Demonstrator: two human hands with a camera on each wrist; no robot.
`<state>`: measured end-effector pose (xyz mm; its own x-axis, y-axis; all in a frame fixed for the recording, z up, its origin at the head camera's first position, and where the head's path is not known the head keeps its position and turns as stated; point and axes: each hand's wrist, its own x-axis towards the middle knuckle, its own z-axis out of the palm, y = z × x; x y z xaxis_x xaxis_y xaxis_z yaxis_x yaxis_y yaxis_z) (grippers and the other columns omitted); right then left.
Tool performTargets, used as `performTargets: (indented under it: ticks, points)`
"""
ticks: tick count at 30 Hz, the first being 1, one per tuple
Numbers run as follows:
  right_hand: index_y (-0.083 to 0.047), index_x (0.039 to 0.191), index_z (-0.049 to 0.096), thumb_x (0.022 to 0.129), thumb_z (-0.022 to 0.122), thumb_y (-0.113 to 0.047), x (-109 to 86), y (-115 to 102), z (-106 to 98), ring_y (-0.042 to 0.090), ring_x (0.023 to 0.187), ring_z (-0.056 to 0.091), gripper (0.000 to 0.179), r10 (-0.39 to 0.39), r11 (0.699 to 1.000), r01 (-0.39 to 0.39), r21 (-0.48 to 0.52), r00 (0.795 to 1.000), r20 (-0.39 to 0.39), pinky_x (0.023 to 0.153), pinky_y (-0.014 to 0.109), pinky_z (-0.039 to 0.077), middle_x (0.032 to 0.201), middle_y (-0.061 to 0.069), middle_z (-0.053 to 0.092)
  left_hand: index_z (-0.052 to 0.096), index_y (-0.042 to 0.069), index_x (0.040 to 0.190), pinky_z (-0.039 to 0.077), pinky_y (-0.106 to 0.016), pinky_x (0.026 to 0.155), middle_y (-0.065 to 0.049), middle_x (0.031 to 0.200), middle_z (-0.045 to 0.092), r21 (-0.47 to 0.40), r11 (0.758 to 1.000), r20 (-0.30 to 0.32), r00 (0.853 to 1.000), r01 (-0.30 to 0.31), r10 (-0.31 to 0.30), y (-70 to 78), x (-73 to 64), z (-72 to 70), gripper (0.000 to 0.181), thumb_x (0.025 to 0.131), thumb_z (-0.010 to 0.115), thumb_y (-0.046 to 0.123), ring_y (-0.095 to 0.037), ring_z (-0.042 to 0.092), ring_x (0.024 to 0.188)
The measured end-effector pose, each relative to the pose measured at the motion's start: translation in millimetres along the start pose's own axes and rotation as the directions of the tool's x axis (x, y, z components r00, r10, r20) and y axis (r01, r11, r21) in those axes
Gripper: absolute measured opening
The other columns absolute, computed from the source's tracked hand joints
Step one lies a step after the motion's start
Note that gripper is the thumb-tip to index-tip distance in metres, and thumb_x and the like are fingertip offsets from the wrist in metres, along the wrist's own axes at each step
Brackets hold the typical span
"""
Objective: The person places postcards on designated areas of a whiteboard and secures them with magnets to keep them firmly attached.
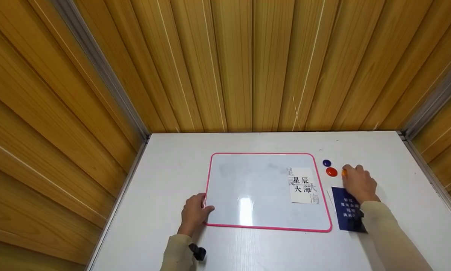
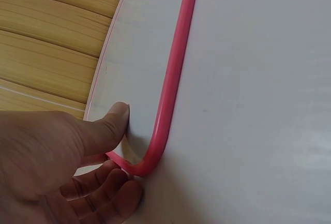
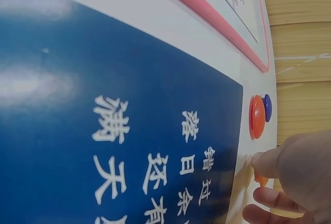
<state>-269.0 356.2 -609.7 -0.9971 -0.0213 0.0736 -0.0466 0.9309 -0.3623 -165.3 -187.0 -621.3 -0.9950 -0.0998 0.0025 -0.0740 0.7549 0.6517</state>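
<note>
A whiteboard (image 1: pixel 255 192) with a pink-red frame lies on the white table. My left hand (image 1: pixel 196 210) grips its lower left edge, thumb over the face and fingers curled at the frame (image 2: pixel 166 97). On the board's right side sits a white card (image 1: pixel 301 195) with black and grey Chinese characters. My right hand (image 1: pixel 359 183) pinches an orange round magnet (image 3: pixel 261 179) between thumb and fingers, close to the table and right of a red magnet (image 1: pixel 331 172). A dark blue card (image 1: pixel 344 216) with white characters lies below that hand, partly covered by the wrist.
A blue magnet (image 1: pixel 326 163) sits just behind the red one, beside the board's upper right corner. Yellow wood-grain panels (image 1: pixel 233 67) rise along the table's back and sides. White tabletop (image 1: pixel 172 165) surrounds the board.
</note>
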Motion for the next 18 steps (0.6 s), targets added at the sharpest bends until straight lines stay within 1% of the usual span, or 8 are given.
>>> performTargets:
  ticks: [6, 11, 18]
  points:
    - [0.005, 0.135, 0.053, 0.102, 0.058, -0.015, -0.3, -4, 0, 0.053, 0.096, 0.055, 0.039, 0.024, 1.0, -0.024, 0.001, 0.999, 0.029, 0.076, 0.07, 0.047, 0.115, 0.037, 0.052, 0.068, 0.002, 0.128, 0.045, -0.037, 0.069, -0.004, 0.085, 0.06, -0.002, 1.0, 0.004, 1.0, 0.008, -0.008, 0.4, 0.1, 0.2, 0.049, 0.085, 0.085, 0.017, -0.019, 0.051, 0.076]
    - [0.006, 0.137, 0.052, 0.102, 0.059, -0.015, 0.9, -7, -1, 0.052, 0.097, 0.054, 0.042, 0.035, 0.999, -0.035, -0.001, 0.999, 0.038, 0.079, 0.071, 0.046, 0.117, 0.037, 0.051, 0.067, 0.001, 0.129, 0.045, -0.037, 0.068, -0.004, 0.085, 0.059, -0.001, 1.0, -0.005, 1.0, 0.001, -0.001, 0.7, 0.5, 0.3, 0.05, 0.084, 0.085, 0.016, -0.018, 0.051, 0.076]
    - [0.006, 0.136, 0.053, 0.101, 0.063, -0.014, 0.8, -13, 0, 0.05, 0.093, 0.056, 0.042, 0.01, 1.0, -0.01, 0.006, 1.0, 0.009, 0.077, 0.068, 0.048, 0.114, 0.036, 0.053, 0.068, 0.002, 0.127, 0.043, -0.037, 0.067, -0.002, 0.081, 0.056, -0.014, 1.0, 0.003, 1.0, 0.014, -0.014, 1.4, 0.6, -0.9, 0.047, 0.085, 0.085, 0.016, -0.019, 0.05, 0.075]
